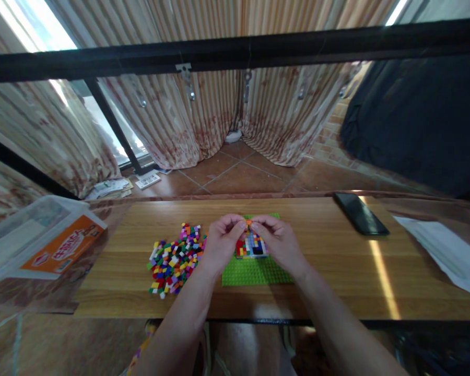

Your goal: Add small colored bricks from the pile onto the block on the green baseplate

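My left hand [224, 239] and my right hand [277, 240] meet above the far part of a green studded baseplate [254, 274]. Both are closed, thumbs and forefingers pinched at a small orange toy brick [248, 223]. Just beneath the fingertips, a build of multicoloured bricks [254, 245] sits on the baseplate, with red, yellow, white, light blue and dark pieces showing. My fingers hide its far part. Left of my left hand, a loose pile of small coloured bricks [176, 261] is spread on the wooden table.
The wooden table [321, 292] carries a black phone [361, 213] at its far right. A clear plastic box [43, 235] with an orange label stands beyond the left end. White paper [442, 250] lies at the right. Curtains [203, 115] and a dark metal bar [235, 52] are behind.
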`<act>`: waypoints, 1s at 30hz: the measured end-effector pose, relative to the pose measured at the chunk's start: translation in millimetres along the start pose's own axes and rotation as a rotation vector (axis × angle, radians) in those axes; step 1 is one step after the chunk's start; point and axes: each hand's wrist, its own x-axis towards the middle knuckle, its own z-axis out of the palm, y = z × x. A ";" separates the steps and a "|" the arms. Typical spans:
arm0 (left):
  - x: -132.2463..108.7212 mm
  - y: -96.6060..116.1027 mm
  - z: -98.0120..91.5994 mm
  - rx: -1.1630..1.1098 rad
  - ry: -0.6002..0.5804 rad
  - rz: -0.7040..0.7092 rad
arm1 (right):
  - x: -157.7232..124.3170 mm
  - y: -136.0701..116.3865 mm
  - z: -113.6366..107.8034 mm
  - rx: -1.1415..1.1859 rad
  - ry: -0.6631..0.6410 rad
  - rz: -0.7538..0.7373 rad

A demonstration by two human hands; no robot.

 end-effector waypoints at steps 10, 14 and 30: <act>9.8 -1.5 -12.0 -0.125 0.257 -0.090 | 10.3 15.6 -13.1 -0.170 0.224 0.009; 13.7 -5.2 -21.0 -0.054 0.339 -0.143 | 10.8 16.5 -15.3 -0.331 0.214 -0.013; 13.2 -19.0 -26.9 0.060 0.238 -0.112 | 7.6 21.6 10.5 -1.030 -0.059 -0.363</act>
